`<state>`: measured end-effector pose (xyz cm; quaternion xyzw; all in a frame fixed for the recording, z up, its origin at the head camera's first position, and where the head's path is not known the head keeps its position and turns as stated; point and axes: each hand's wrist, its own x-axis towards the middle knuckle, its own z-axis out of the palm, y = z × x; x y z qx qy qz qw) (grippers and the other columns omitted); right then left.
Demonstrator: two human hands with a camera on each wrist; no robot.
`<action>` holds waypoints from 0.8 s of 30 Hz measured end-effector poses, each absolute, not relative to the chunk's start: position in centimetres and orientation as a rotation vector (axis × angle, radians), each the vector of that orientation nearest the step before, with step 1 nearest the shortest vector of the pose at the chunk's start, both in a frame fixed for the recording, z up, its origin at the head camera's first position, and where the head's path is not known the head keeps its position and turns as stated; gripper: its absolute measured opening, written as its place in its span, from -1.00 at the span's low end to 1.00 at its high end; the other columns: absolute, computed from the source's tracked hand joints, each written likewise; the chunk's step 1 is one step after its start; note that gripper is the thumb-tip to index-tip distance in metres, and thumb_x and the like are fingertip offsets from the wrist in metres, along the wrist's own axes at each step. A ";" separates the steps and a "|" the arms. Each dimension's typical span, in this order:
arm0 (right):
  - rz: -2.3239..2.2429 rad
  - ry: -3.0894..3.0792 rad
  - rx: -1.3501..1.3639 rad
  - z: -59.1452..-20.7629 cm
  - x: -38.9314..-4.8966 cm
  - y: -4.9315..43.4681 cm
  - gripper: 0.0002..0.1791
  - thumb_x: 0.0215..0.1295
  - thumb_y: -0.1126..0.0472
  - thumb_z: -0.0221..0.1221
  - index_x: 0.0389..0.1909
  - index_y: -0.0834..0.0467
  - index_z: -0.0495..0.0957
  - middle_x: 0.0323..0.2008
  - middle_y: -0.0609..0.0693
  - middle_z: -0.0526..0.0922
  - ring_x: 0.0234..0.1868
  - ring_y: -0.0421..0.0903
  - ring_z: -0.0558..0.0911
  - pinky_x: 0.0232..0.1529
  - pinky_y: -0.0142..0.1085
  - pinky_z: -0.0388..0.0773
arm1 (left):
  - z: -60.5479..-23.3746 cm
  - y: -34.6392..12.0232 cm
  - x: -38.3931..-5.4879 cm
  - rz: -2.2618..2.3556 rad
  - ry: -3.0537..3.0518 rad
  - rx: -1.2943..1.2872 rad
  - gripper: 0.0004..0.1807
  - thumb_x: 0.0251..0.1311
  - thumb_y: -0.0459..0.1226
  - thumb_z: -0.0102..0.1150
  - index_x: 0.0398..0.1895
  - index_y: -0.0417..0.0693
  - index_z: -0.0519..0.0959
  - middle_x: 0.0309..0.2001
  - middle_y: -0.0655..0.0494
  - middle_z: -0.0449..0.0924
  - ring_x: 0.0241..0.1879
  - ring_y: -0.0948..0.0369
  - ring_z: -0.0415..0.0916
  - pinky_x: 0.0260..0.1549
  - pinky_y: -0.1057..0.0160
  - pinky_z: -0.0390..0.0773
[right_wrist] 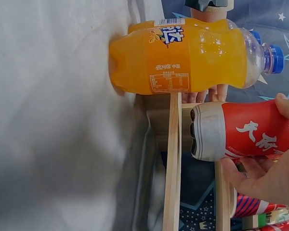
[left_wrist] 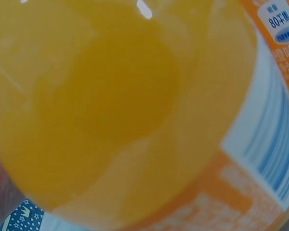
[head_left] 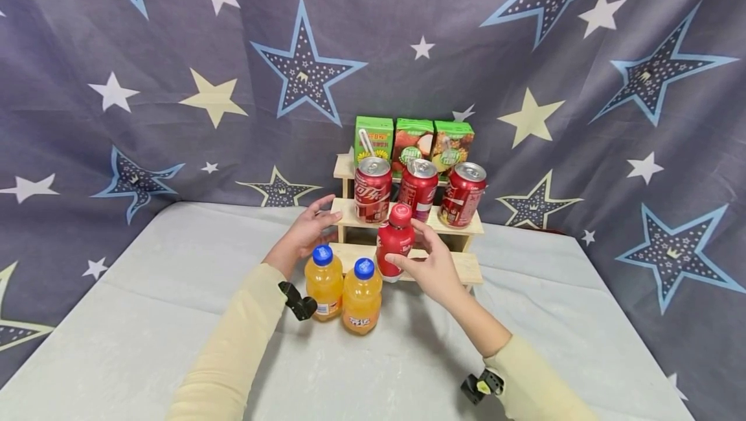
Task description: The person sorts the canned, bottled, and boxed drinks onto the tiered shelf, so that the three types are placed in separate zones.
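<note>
My right hand (head_left: 434,267) grips a small bottle with a red label and red cap (head_left: 396,239), thumb on one side and fingers on the other. It is upright, its base just above the lowest step of a wooden tiered stand (head_left: 466,269); the right wrist view shows a small gap there. My left hand (head_left: 309,230) is at the left end of the middle step, fingers extended against the wood. Two orange soda bottles with blue caps stand before the stand: one (head_left: 324,285) near my left wrist, the other (head_left: 362,301) beside it. The nearer one (left_wrist: 120,96) fills the left wrist view.
On the middle step stand three red cans, the left can (head_left: 373,191), the middle can (head_left: 421,181) and the right can (head_left: 462,195). Behind them, juice boxes (head_left: 414,139) line the top step. A pale cloth (head_left: 192,298) covers the table, with a star-patterned curtain (head_left: 373,39) behind.
</note>
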<state>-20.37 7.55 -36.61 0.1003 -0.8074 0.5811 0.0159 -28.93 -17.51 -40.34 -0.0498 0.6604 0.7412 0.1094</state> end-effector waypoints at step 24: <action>1.791 -2.498 0.329 -37.1 -21.5 5.9 -0.14 -0.05 0.16 0.42 0.31 0.12 0.26 0.14 0.17 0.52 0.14 0.08 0.50 0.07 -0.04 0.53 | -40.5 -17.5 -29.1 2.179 1.949 -0.172 -0.31 0.31 -0.26 0.03 0.45 0.20 0.02 0.41 -0.15 0.08 0.32 -0.09 0.18 0.30 -0.10 0.24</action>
